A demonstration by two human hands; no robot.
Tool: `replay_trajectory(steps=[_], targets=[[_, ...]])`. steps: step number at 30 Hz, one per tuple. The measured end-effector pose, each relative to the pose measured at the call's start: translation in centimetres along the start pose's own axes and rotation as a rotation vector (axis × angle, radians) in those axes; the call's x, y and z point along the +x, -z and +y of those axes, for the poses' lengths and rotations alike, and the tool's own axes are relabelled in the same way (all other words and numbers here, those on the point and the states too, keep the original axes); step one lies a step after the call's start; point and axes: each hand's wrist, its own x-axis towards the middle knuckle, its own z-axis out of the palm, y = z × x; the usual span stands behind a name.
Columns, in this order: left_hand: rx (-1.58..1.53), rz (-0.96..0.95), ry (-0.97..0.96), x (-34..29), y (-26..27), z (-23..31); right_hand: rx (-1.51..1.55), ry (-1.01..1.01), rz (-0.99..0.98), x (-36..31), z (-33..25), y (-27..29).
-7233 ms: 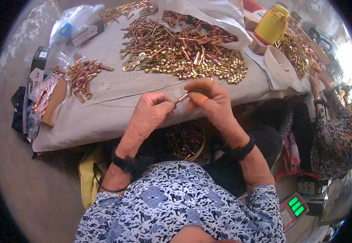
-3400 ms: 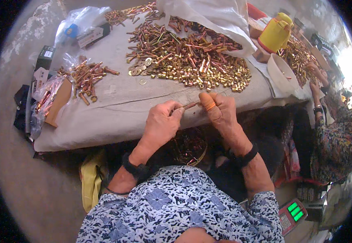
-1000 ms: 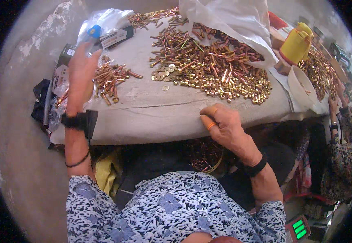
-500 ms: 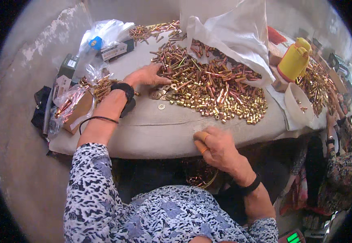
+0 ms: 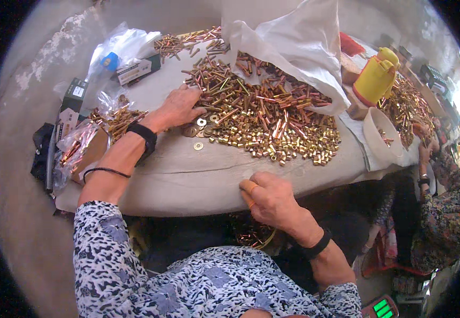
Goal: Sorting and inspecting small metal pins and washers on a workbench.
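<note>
On the covered table lies a heap of brass-coloured metal pins, with short gold sleeves spread along its near side. My left hand reaches to the heap's left edge, thumb and fingers apart, touching the pins. Beside its thumb sit several flat washers, and one loose washer lies nearer to me. Over the table's front edge, my right hand is closed, fingers curled in; what they hold, if anything, is hidden. Orange bands circle two of its fingers.
A white sack drapes over the heap's back. At left are bagged anchor bolts and green-white boxes. A yellow jug and white bowl stand at right, near another person's hand. A bucket sits below the edge.
The whole view has shifted slightly left. My left hand stays at the heap's edge, its fingers moved a little along it. My right hand remains closed by the front edge.
</note>
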Motion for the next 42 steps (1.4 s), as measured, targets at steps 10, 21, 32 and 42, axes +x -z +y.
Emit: replay_trajectory(steps=[10,21,32,42], targets=[[-0.103,-0.267,0.29,3.4,1.4,0.7,-0.011,-0.042,-0.015,0.0,0.0,-0.2],[0.058,-0.2,0.075,1.6,2.4,2.5,-0.032,-0.01,0.003,0.1,-0.1,-0.5],[-0.08,-0.112,0.099,0.4,2.4,2.6,-0.03,0.008,-0.014,-0.1,0.1,-0.2],[-0.791,0.05,0.346,1.0,7.0,5.4,-0.002,-0.041,-0.051,-0.3,0.0,0.2]])
